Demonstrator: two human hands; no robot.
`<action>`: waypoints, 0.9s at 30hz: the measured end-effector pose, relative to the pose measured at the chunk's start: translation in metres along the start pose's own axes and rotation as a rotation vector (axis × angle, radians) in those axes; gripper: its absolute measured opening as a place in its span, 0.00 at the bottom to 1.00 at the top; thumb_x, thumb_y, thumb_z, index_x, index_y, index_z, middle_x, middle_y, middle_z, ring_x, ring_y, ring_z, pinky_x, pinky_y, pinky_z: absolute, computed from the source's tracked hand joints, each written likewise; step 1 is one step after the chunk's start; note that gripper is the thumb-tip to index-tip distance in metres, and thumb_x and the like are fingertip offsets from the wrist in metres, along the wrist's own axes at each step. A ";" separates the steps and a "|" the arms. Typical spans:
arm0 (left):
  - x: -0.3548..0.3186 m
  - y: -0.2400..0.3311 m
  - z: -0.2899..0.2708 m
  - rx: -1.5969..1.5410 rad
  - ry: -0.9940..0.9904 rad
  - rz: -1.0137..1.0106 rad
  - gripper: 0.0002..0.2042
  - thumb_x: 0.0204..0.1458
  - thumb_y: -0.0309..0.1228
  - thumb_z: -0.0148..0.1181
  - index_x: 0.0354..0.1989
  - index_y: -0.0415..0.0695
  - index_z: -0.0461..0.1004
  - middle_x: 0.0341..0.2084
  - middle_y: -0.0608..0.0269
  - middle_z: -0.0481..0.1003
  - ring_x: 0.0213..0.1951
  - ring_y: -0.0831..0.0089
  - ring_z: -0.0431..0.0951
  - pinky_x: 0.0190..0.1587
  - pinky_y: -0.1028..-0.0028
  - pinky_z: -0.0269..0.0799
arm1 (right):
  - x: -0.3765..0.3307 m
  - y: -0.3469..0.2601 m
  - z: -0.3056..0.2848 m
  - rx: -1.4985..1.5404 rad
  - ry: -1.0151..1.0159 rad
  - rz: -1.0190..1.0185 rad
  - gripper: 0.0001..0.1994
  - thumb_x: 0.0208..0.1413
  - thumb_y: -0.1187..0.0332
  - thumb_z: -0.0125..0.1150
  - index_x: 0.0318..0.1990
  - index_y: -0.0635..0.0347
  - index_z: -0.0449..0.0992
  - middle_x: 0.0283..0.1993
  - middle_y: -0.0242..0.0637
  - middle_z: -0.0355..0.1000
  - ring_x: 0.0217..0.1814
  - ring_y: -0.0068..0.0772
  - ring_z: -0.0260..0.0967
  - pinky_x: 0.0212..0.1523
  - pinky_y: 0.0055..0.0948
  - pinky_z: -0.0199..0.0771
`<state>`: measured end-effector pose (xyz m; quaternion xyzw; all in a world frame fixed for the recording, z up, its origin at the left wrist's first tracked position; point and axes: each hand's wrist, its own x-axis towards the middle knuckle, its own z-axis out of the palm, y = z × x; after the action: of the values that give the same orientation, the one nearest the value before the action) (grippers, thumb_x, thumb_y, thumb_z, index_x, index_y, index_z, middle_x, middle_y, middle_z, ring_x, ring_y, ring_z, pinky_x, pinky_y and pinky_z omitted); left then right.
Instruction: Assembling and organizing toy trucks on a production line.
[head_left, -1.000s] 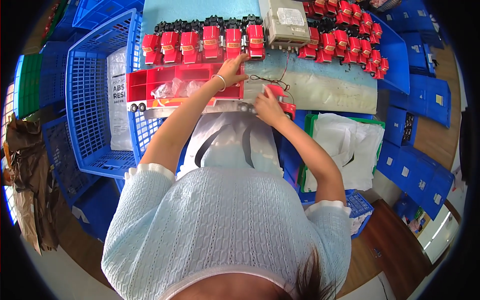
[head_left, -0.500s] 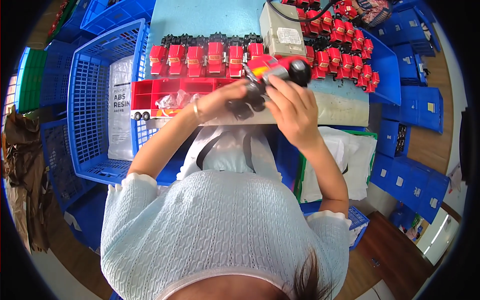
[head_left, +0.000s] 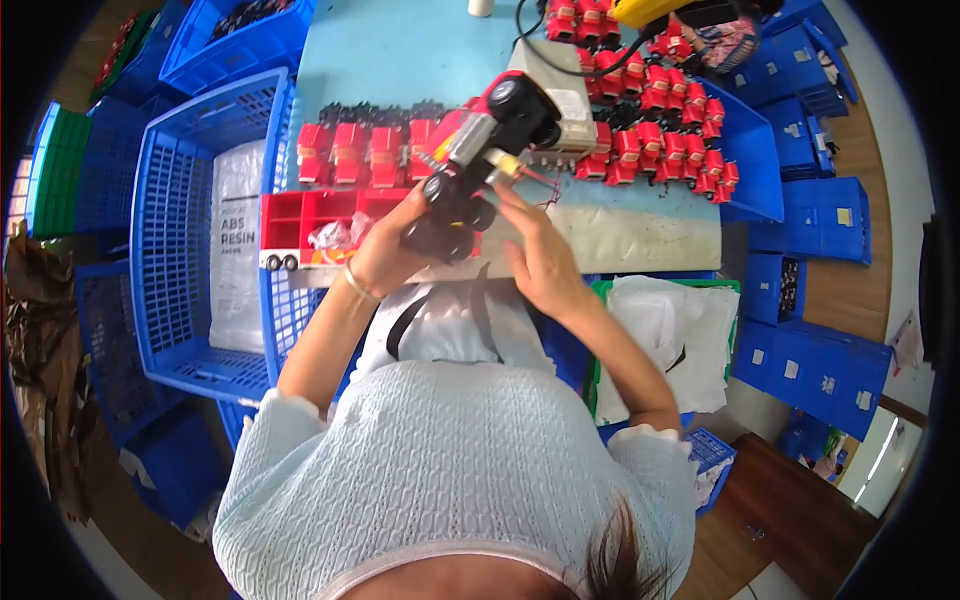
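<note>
Presently, your left hand [head_left: 392, 245] has its grip closed on the rear-wheel end of a red-and-black toy truck [head_left: 470, 140], which you hold tilted above the front of the desk [head_left: 400, 60], with its wheels and black chassis exposed. Your right hand [head_left: 542, 262] is not closed: the fingers extend toward the chassis, with the thumb apart. Its fingertips are near a pale part [head_left: 503, 161] on the truck; contact cannot be confirmed. Thin wires [head_left: 547, 184] show just beyond that hand, near the beige box [head_left: 560, 80].

The step in hand appears to be handling the underside. The next move would call for you to keep the left grip firm, steady the chassis and place the right fingertips precisely, clear of the wires. Note the red compartmented trailer body [head_left: 285, 207] to the left and the row of red trucks [head_left: 386, 155] behind it.
</note>
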<state>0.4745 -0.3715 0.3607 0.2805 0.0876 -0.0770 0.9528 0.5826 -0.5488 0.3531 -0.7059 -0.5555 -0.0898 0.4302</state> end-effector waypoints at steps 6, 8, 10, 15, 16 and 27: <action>-0.007 -0.007 -0.006 0.342 0.032 0.101 0.29 0.50 0.46 0.54 0.56 0.43 0.55 0.46 0.55 0.68 0.45 0.69 0.70 0.44 0.71 0.65 | 0.005 -0.001 -0.010 0.982 0.078 0.746 0.21 0.48 0.73 0.59 0.50 0.58 0.60 0.49 0.43 0.66 0.43 0.28 0.68 0.35 0.25 0.70; -0.007 -0.010 -0.016 0.515 0.106 0.107 0.28 0.49 0.42 0.56 0.55 0.42 0.55 0.46 0.55 0.67 0.46 0.69 0.69 0.46 0.70 0.64 | 0.012 0.011 -0.015 1.035 -0.037 0.909 0.24 0.47 0.72 0.61 0.52 0.58 0.59 0.50 0.42 0.64 0.48 0.27 0.66 0.39 0.26 0.70; -0.013 -0.011 -0.018 0.654 0.133 0.233 0.28 0.48 0.40 0.57 0.55 0.42 0.55 0.46 0.56 0.67 0.45 0.69 0.68 0.47 0.70 0.64 | 0.010 0.001 -0.009 1.116 0.106 0.806 0.24 0.46 0.72 0.62 0.51 0.58 0.59 0.51 0.42 0.63 0.50 0.29 0.65 0.41 0.28 0.70; -0.003 -0.001 -0.037 1.344 0.066 0.512 0.25 0.46 0.34 0.60 0.51 0.39 0.59 0.47 0.56 0.66 0.46 0.69 0.66 0.49 0.68 0.63 | 0.007 -0.010 0.044 1.139 0.429 0.794 0.24 0.42 0.70 0.66 0.47 0.59 0.63 0.48 0.39 0.65 0.51 0.28 0.63 0.42 0.30 0.71; -0.002 0.001 -0.043 1.555 0.000 0.516 0.24 0.46 0.33 0.61 0.50 0.39 0.60 0.47 0.56 0.65 0.47 0.69 0.66 0.50 0.67 0.62 | 0.006 -0.011 0.056 1.066 0.437 0.885 0.24 0.41 0.68 0.67 0.46 0.60 0.64 0.45 0.37 0.66 0.49 0.27 0.64 0.41 0.29 0.71; -0.041 0.104 -0.065 0.579 0.535 0.320 0.21 0.45 0.30 0.61 0.46 0.41 0.62 0.39 0.56 0.72 0.37 0.67 0.75 0.34 0.72 0.72 | 0.010 0.056 0.055 -0.128 -0.002 0.162 0.28 0.44 0.73 0.63 0.50 0.61 0.53 0.60 0.47 0.56 0.62 0.44 0.55 0.60 0.42 0.52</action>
<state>0.4471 -0.2457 0.3691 0.5566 0.2620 0.1260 0.7782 0.6147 -0.5037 0.2967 -0.7745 -0.4902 -0.0895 0.3897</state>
